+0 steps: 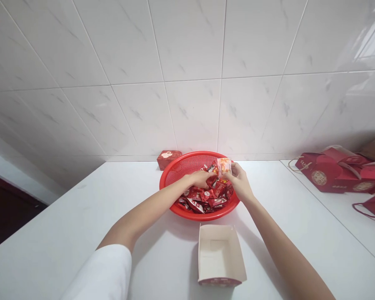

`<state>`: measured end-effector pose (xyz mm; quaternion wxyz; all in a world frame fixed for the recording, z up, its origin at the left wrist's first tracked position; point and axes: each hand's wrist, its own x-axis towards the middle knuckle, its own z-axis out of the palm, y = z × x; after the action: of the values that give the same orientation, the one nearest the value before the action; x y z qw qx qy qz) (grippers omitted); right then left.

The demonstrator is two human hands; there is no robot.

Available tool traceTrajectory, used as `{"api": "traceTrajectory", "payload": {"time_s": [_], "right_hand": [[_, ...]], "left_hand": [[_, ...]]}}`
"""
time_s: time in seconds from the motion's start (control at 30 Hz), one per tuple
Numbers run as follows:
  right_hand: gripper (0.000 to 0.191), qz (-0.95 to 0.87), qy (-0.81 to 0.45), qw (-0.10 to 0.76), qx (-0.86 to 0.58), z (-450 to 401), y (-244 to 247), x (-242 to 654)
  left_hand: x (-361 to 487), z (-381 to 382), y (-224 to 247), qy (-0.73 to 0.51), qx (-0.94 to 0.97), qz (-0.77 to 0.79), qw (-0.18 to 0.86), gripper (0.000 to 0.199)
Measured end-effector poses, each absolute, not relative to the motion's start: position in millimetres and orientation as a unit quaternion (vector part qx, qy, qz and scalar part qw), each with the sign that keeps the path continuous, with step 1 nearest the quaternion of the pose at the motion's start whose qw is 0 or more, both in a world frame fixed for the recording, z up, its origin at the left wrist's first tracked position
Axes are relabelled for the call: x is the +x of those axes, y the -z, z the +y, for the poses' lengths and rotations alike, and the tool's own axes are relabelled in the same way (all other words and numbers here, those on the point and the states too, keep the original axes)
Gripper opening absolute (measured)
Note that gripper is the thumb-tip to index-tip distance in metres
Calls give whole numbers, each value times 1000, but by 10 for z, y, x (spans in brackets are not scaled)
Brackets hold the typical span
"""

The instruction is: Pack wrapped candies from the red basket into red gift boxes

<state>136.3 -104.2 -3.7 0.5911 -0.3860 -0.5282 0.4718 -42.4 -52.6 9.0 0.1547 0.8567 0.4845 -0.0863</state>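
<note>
A red plastic basket [170, 173] with a mesh wall stands against the tiled wall, filled with small, mostly red wrapped packets [208, 195]. My left hand [201, 179] reaches into the basket from the left. Its fingers are drawn together among the packets, and the fingertips are partly hidden. At the basket's right rim, my right hand [240, 180] pinches a white and orange packet [224, 165] and holds it up over the others. An open-topped paper box [223, 277], white inside with a red printed outer side, sits in front of the basket with nothing visible in it.
A small red box [168, 159] stands behind the basket's left side. Several red gift boxes [323, 175] with cord handles lie at the right by the wall. The white table [112, 196] has a seam on its right side.
</note>
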Motion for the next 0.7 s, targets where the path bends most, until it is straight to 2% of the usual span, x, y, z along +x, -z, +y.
{"api": "traceTrajectory", "payload": {"time_s": [0.2,0.37,0.57,0.7], "right_hand": [[30,-533,-472,586,-387,-1047,32,1364],[29,-531,-472,590,-384,-1051,32,1358],[27,-528,-479,589,-381,-1075,8,1348],[30,-522,-488,586,-382,-1075,8,1350]], "left_hand": [[-392,-534,-60,55,857,468,210,63],[-327,-570,-130,72,846,493,191,60],[-614,-490,-306,83,783,536,306,11],[-867,-437,-332,32,755,566,328,2]]}}
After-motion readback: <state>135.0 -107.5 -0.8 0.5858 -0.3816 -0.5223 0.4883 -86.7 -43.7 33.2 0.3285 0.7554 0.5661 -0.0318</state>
